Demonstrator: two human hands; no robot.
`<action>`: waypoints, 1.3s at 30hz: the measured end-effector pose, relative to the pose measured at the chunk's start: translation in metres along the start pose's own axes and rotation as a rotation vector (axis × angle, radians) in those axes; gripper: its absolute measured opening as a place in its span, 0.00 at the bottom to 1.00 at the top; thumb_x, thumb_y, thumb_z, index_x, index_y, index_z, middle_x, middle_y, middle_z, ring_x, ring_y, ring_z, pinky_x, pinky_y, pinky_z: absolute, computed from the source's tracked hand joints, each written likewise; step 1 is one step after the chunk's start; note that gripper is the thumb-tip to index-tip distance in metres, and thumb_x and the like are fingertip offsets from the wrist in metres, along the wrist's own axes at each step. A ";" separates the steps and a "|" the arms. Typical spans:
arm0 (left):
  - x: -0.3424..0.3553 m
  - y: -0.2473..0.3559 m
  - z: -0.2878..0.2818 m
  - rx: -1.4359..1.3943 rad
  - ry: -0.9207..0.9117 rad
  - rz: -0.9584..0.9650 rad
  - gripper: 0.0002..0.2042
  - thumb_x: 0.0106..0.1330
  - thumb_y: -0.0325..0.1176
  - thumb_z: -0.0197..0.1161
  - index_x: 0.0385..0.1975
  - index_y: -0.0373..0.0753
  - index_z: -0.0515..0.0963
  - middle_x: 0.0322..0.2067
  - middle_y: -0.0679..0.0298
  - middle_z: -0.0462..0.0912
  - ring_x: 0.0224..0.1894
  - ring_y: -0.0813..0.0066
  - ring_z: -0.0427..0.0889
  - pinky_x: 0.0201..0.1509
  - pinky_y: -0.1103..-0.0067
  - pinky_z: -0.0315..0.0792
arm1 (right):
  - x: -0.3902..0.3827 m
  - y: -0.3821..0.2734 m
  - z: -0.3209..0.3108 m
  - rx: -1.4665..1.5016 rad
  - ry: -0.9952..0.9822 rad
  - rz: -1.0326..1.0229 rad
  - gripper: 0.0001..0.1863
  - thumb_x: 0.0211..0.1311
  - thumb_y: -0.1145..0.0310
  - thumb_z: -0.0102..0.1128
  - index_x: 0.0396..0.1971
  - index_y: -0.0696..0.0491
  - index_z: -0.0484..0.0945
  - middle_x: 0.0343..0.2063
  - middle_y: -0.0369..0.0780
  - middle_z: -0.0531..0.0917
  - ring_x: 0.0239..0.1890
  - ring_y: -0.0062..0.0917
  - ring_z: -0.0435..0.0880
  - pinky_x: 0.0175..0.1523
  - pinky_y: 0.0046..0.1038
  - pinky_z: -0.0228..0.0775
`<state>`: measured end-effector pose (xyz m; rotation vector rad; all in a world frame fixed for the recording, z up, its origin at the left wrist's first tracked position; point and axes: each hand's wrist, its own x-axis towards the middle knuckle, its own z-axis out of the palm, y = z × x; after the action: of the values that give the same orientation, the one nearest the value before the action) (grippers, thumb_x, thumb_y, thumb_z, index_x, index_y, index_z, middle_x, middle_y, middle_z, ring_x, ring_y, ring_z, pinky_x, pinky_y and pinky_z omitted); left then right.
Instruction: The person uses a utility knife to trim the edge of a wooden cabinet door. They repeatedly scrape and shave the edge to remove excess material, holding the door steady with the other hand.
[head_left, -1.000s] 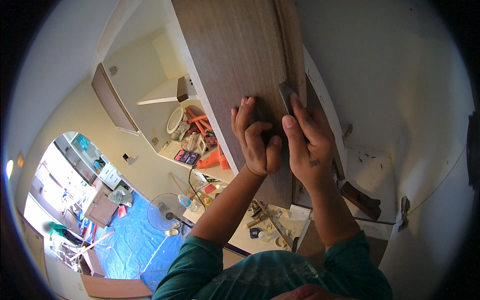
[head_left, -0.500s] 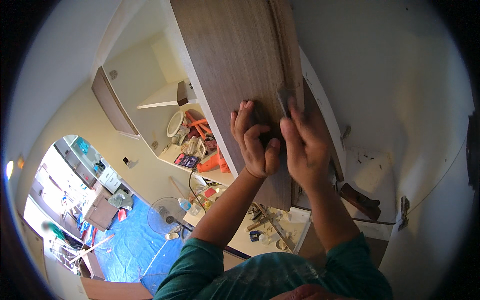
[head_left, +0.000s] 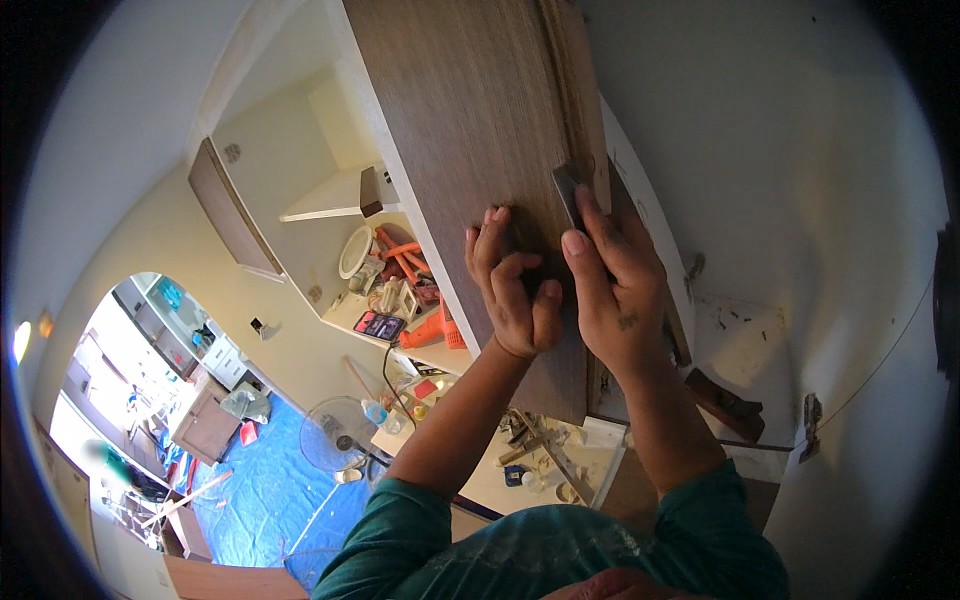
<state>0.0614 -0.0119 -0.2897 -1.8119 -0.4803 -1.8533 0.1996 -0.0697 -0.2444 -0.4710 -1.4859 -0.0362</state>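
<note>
A tall brown wood-grain panel (head_left: pixel 450 110) with a grooved edge along its right side stands in front of me. My right hand (head_left: pixel 615 285) pinches a flat, dark grey blade-like strip (head_left: pixel 567 190) between thumb and fingers. The strip's upper end lies against the panel near the grooved edge; its lower part is hidden in the hand. To the left, my left hand (head_left: pixel 512 285) rests on the panel's face, fingers partly bent and apart, with dark shadow beside them. I see nothing held in it.
A wooden hand plane (head_left: pixel 725 405) lies on the right. Left of the panel, a cabinet shelf holds an orange power tool (head_left: pixel 425 330) and several loose items. Below are a cluttered bench (head_left: pixel 480 475), a fan (head_left: pixel 340 435) and a blue floor sheet (head_left: pixel 250 490).
My right hand, blurred before, now shows sharply, and the strip's end has shifted slightly up and left. My left hand keeps its place on the panel.
</note>
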 end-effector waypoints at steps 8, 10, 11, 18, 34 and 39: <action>0.010 0.007 -0.002 0.093 -0.046 -0.017 0.18 0.55 0.35 0.61 0.45 0.34 0.72 0.61 0.41 0.69 0.67 0.44 0.65 0.71 0.53 0.48 | -0.066 0.000 -0.049 0.060 -0.013 0.182 0.22 0.72 0.68 0.54 0.62 0.61 0.73 0.35 0.36 0.76 0.30 0.14 0.71 0.33 0.17 0.65; 0.029 0.009 -0.005 0.146 -0.074 0.013 0.21 0.55 0.36 0.64 0.48 0.34 0.73 0.61 0.44 0.70 0.65 0.47 0.65 0.70 0.53 0.51 | -0.078 -0.001 -0.066 0.088 -0.028 0.207 0.22 0.72 0.68 0.54 0.63 0.60 0.72 0.35 0.34 0.75 0.29 0.10 0.67 0.30 0.14 0.61; 0.050 0.013 -0.009 0.162 -0.090 0.048 0.23 0.55 0.37 0.66 0.49 0.35 0.73 0.61 0.46 0.69 0.65 0.47 0.65 0.69 0.53 0.52 | -0.084 0.001 -0.073 0.078 -0.024 0.204 0.22 0.72 0.67 0.53 0.63 0.60 0.72 0.35 0.33 0.75 0.28 0.10 0.67 0.29 0.14 0.60; 0.162 0.040 -0.025 0.563 -0.584 0.425 0.12 0.50 0.39 0.70 0.35 0.49 0.85 0.60 0.61 0.73 0.66 0.57 0.64 0.69 0.57 0.49 | -0.109 -0.006 -0.100 0.132 0.028 0.416 0.21 0.73 0.66 0.54 0.59 0.62 0.74 0.35 0.36 0.75 0.32 0.16 0.71 0.37 0.20 0.65; 0.228 0.064 -0.036 0.126 -1.161 0.103 0.09 0.66 0.39 0.66 0.31 0.40 0.82 0.37 0.59 0.84 0.40 0.64 0.82 0.60 0.60 0.66 | -0.133 0.010 -0.129 0.081 0.031 0.540 0.22 0.74 0.65 0.52 0.63 0.58 0.72 0.32 0.37 0.74 0.32 0.17 0.71 0.37 0.21 0.67; 0.197 0.074 -0.052 0.474 -1.340 0.393 0.08 0.65 0.39 0.67 0.32 0.41 0.82 0.36 0.61 0.82 0.40 0.68 0.80 0.55 0.66 0.68 | -0.171 0.044 -0.148 0.013 0.009 0.723 0.24 0.73 0.62 0.53 0.64 0.56 0.72 0.35 0.38 0.76 0.35 0.21 0.74 0.42 0.26 0.69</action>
<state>0.0634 -0.1233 -0.1032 -2.3028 -0.8097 -0.0369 0.3356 -0.1226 -0.4224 -0.9699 -1.2339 0.5393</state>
